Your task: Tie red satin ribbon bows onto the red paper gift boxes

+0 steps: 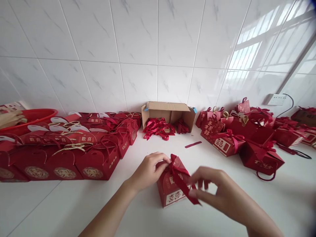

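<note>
A small red gift box (163,188) with gold lettering stands on the white table in front of me. A dark red ribbon (181,184) is tied in a bow at its top, and a long tail hangs over the front. My left hand (154,169) pinches the ribbon by the knot, at the box's upper left. On the right side, my right hand (209,186) has thumb and fingers closed around the ribbon's tail, slightly blurred. The ribbon between those fingertips is partly hidden.
Rows of red boxes (96,161) fill the left, beside a red basin (41,115). An open cardboard box (168,106) with loose ribbons is against the tiled wall. Ribboned boxes (261,158) crowd the right. A dark red strip (193,144) lies midway.
</note>
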The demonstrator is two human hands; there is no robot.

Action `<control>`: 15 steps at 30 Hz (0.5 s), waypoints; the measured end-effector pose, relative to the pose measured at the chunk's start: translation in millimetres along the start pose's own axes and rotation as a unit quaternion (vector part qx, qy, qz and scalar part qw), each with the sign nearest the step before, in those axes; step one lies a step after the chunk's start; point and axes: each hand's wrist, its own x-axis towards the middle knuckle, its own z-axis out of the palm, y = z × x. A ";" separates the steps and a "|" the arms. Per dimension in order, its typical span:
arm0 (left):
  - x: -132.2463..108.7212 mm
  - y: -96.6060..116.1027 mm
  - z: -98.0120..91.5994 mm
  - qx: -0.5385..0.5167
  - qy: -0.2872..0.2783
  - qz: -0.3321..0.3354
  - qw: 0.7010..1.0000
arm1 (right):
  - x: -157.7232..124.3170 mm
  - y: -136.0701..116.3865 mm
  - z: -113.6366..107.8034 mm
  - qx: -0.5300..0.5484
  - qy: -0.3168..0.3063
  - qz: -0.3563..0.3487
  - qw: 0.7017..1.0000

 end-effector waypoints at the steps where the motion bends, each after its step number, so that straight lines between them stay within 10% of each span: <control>1: -0.5 0.0 -0.1 -0.003 0.000 0.002 1.000 | 5.7 5.2 1.0 -0.002 0.032 0.005 0.999; 15: 1.4 7.8 -5.7 -0.003 -0.005 0.028 1.000 | 40.2 19.5 -24.2 -0.009 0.028 -0.050 0.998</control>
